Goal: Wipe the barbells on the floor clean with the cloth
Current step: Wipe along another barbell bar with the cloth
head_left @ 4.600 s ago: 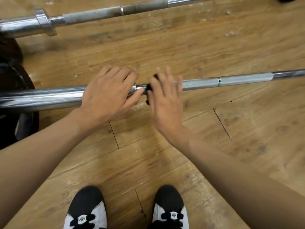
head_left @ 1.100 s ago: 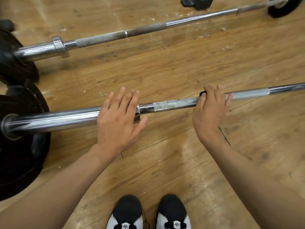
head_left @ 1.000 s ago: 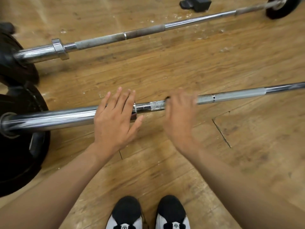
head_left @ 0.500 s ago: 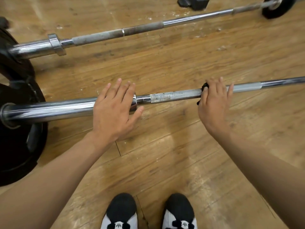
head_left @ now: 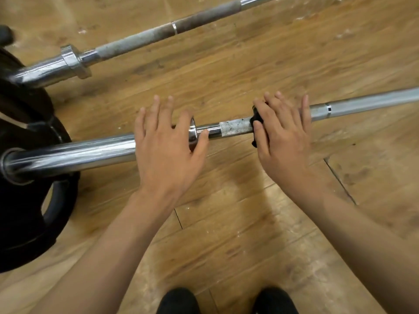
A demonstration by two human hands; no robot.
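Fingers of my left hand (head_left: 167, 150) lie straight across the near barbell (head_left: 79, 152) at its collar (head_left: 192, 134), gripping nothing. My right hand (head_left: 283, 141), also flat, presses the black cloth (head_left: 256, 118) onto the shaft (head_left: 235, 128) nearby. The second barbell (head_left: 140, 41) lies beyond on the floor (head_left: 226, 71).

Worn wooden floor (head_left: 249, 64) of long planks, flecked with pale dust (mostly toward the far side). Black weight plates (head_left: 27, 200) stand on edge at left. Black toes of a left shoe (head_left: 178, 301) and right shoe (head_left: 275, 301) peek in below.
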